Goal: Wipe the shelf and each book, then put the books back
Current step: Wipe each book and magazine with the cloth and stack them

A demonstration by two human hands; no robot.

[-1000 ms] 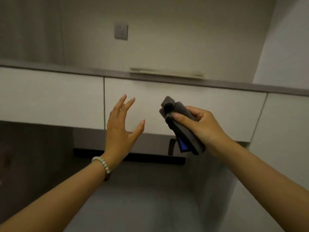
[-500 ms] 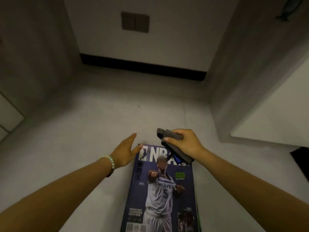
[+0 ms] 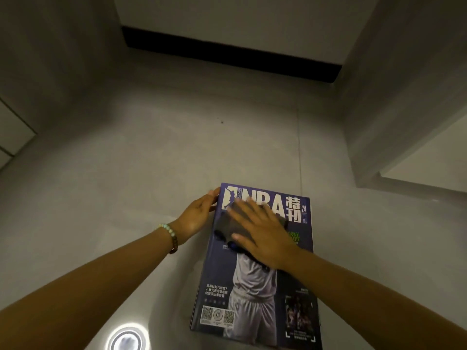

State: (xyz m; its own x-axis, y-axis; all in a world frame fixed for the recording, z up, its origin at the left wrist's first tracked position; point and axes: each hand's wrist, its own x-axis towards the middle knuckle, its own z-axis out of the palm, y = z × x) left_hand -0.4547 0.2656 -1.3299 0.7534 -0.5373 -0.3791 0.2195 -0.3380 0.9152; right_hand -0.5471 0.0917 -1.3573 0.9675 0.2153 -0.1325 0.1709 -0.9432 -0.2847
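Note:
A purple basketball magazine (image 3: pixel 255 294) lies flat on the grey floor (image 3: pixel 126 185), apparently on top of a stack of books whose edges show at its left side. My right hand (image 3: pixel 262 233) lies flat with spread fingers on a grey cloth (image 3: pixel 227 223), pressing it onto the upper part of the cover. My left hand (image 3: pixel 197 215) rests against the magazine's upper left edge, fingers straight along it. A bead bracelet sits on my left wrist.
Grey walls rise on the left and right, and a white wall with a black skirting board (image 3: pixel 227 56) closes the far end. A round bright reflection (image 3: pixel 125 339) shines on the floor near my left forearm. A white panel edge (image 3: pixel 429 168) stands at the right.
The view swung down from the cabinets to the floor. My right hand went from gripping the bunched cloth to pressing it flat on the magazine. My left hand reached the magazine's edge.

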